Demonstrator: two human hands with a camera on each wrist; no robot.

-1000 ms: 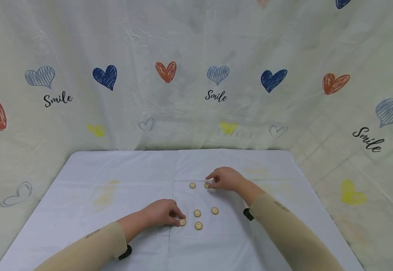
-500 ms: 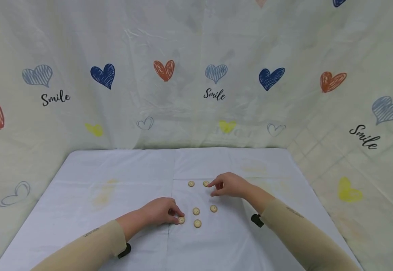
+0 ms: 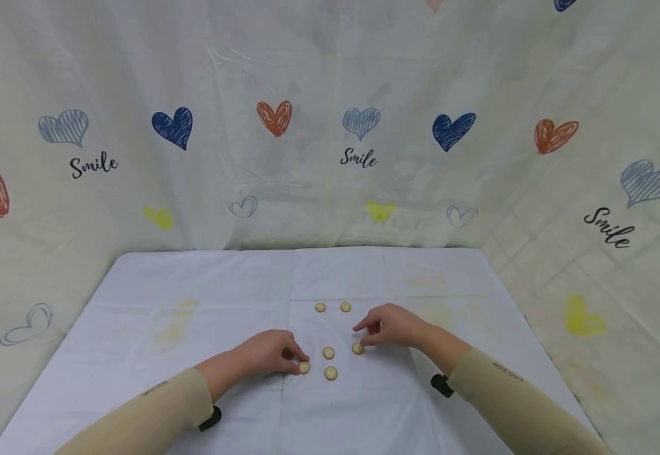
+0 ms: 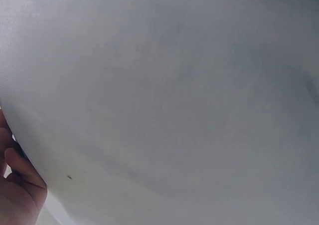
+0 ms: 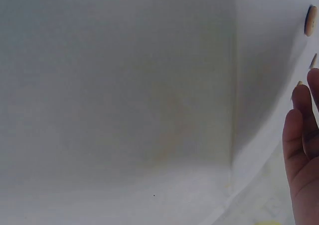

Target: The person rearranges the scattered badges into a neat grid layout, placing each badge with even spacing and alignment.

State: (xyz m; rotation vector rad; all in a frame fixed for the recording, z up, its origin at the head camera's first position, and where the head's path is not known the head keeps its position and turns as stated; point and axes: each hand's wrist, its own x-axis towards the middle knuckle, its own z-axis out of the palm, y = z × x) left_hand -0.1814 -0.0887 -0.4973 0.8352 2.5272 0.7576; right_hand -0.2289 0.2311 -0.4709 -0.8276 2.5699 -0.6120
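Observation:
Several round wooden-looking buttons lie flat on the white cloth. My left hand [image 3: 265, 352] pinches the leftmost front button [image 3: 304, 367] at its left edge between thumb and index finger. Only part of the left hand [image 4: 19, 187] shows in the left wrist view, and its button is hidden there. My right hand [image 3: 399, 327] hovers at the right button [image 3: 358, 348], thumb tip at its edge and index finger held apart above. In the right wrist view, the right hand [image 5: 303, 150] has extended fingers, with a button [image 5: 311, 20] beyond them.
Two buttons lie farther back, a left one [image 3: 320, 307] and a right one [image 3: 345, 307]. Between the hands are a middle button [image 3: 328, 352] and a front button [image 3: 330, 373]. A white cloth [image 3: 193, 284] covers the table, and a heart-printed curtain [image 3: 307, 170] hangs behind it.
My right hand has let go of the back right button, drawn back toward me and come to the nearer right button. The left hand stays at its button.

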